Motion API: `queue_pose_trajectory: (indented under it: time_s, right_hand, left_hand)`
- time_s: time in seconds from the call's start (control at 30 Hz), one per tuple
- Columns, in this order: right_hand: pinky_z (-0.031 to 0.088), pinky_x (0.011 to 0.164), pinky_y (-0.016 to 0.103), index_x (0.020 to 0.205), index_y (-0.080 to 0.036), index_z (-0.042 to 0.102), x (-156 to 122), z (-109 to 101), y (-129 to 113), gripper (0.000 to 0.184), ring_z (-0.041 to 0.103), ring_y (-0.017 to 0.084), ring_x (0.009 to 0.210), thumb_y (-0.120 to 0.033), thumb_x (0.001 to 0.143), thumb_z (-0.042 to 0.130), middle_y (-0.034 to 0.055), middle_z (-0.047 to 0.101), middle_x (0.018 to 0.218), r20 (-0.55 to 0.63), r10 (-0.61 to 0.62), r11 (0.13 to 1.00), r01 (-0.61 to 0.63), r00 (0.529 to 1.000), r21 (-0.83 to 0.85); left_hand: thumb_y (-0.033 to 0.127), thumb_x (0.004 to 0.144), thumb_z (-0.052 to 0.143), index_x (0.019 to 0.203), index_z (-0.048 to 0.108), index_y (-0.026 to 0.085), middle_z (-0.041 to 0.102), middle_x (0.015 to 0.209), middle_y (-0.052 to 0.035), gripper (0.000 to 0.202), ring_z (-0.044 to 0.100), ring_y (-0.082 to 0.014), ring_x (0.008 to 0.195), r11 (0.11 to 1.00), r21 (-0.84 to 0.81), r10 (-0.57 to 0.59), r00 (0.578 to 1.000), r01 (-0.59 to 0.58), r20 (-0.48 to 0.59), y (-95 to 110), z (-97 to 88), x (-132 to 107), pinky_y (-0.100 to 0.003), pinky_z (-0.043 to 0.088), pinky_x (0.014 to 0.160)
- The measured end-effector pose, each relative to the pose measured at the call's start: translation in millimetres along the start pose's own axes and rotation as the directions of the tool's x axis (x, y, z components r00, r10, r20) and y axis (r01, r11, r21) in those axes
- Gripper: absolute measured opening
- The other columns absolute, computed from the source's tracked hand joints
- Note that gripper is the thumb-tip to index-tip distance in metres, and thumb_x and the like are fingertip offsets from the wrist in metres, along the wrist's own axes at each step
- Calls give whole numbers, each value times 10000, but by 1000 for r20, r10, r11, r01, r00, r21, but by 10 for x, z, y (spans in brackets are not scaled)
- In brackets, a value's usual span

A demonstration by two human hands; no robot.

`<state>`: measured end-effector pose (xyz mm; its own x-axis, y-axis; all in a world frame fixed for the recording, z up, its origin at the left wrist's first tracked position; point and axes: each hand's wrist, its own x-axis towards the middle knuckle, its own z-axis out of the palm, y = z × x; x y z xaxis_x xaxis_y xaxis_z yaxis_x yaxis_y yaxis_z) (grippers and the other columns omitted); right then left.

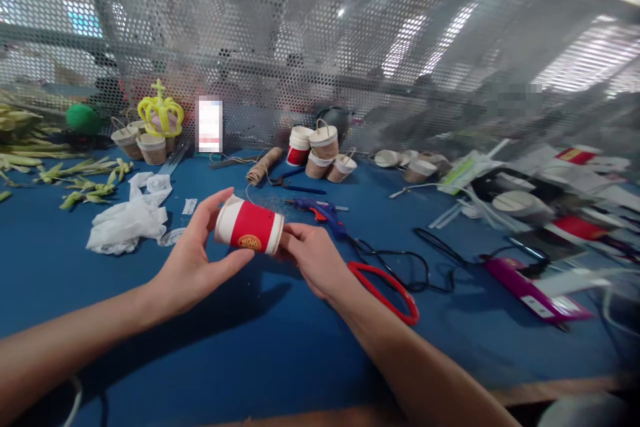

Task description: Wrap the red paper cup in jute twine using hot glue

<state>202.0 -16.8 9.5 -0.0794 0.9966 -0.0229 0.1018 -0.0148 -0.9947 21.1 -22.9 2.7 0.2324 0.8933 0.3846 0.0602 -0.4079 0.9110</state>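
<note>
A red and white paper cup [249, 225] with a gold emblem lies on its side in the air above the blue table [240, 347]. My left hand [193, 260] grips its open rim end, thumb below and fingers over the top. My right hand [313, 259] pinches the cup's base end from the right. A thin string runs up from the cup towards a roll of brown twine [263, 165] further back. A blue glue gun [323, 210] lies just behind my right hand.
Red-handled scissors [387, 290] and a black cord lie right of my wrist. Crumpled white plastic [127, 217] sits at left, green leaf strips beyond. Twine-wrapped cups [325, 150], a yellow crown [160, 110] and cluttered packaging [540, 207] line the perforated metal screen at the back.
</note>
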Motion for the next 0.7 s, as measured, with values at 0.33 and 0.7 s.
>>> queue_pose_trajectory:
  time_s: [0.33, 0.7]
  right_hand:
    - [498, 712, 290, 937, -155, 647, -91, -43, -7, 220, 607, 152, 775, -107, 816, 469, 67, 658, 827, 49, -741, 495, 595, 669, -633]
    - [533, 667, 271, 1054, -108, 596, -200, -19, -55, 291, 595, 151, 744, -32, 813, 451, 93, 616, 797, 362, -834, 79, 738, 417, -670]
  left_hand:
    - [267, 717, 668, 1272, 345, 210, 570, 1103, -70, 644, 557, -165, 898, 996, -91, -5, 1000, 4, -12, 73, -22, -24, -271, 443, 816]
    - [310, 707, 659, 864, 633, 153, 634, 667, -4, 223, 534, -82, 518, 931, -251, -242, 963, 264, 115, 264, -83, 68, -164, 433, 489]
